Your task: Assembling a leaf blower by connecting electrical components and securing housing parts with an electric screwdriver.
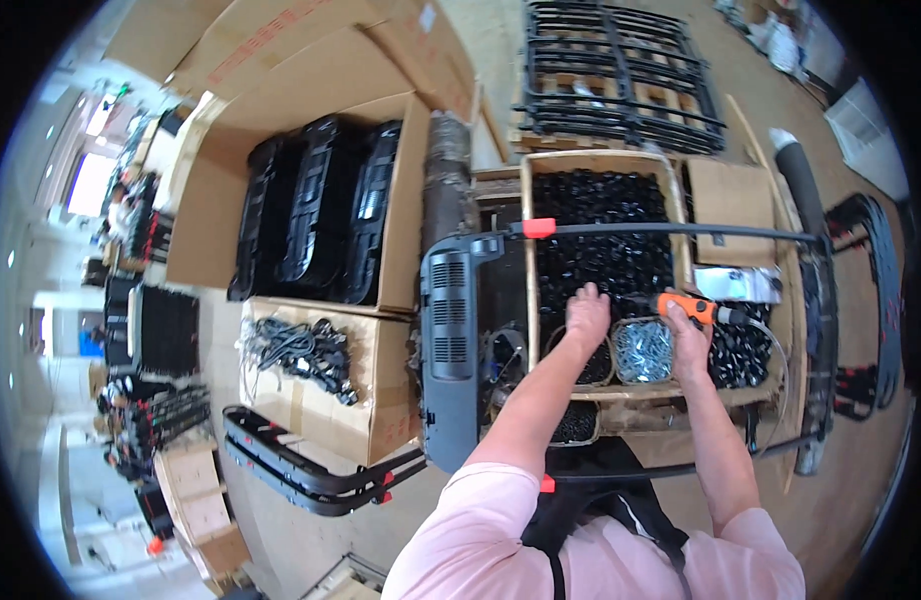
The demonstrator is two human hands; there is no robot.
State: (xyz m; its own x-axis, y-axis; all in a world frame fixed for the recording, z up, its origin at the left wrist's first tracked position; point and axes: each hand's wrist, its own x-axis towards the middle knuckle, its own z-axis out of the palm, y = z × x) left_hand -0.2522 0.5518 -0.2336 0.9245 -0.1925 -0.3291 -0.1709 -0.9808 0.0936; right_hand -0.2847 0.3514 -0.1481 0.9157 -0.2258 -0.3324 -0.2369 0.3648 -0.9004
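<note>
My left hand [588, 312] reaches over a wooden bin [530, 200] heaped with small black parts [606, 215]. Its fingers are stretched out, their tips among or just above the parts; I see nothing held. In my right hand [691, 335] is an orange powered screwdriver [686, 307], its bit end pointing left and a cable or hose at its other end. Below the tool sits a tub of silvery screws [644, 350]. Across the bin, around both arms, lies a black tubular frame [621, 229] with a vented dark housing [449, 330] at its left end and red corner pieces.
Left of the frame, an open carton [406, 200] holds large black plastic covers [316, 205]. A closer carton [376, 400] bears bundled dark cables [301, 350]. Black frames [621, 75] are stacked on a pallet beyond the bin. Curved black rails [316, 480] jut out at lower left.
</note>
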